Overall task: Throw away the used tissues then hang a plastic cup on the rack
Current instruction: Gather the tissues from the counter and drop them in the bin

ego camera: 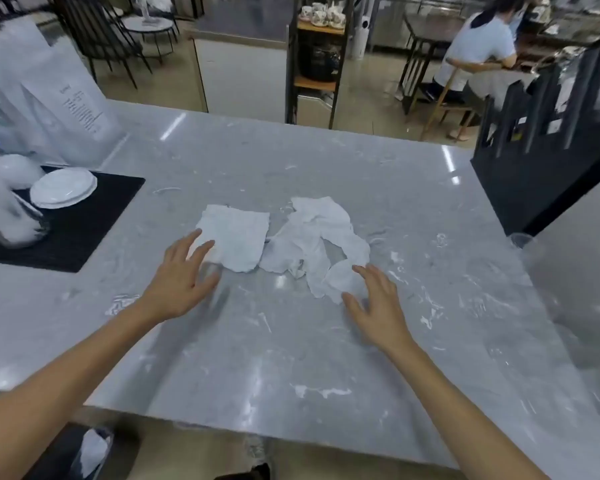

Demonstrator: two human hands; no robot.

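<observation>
Grey marble table [326,358], two white tissues [234,239] [317,240] mid-table, black mat [84,230] at left, clear cup [521,241] at right

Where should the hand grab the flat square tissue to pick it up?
Probably at its near-left corner, coming from the left. The flat tissue lies spread on the table, and the left hand already reaches that corner with open fingers. A flat sheet gives no raised fold, so pinching and gathering an edge is likely easiest.

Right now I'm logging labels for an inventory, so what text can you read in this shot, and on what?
White bag: lines of dark print, too blurred to read.
Papers on the dark rack: too small to read.
Tissues, plates, countertop: no text.
</observation>
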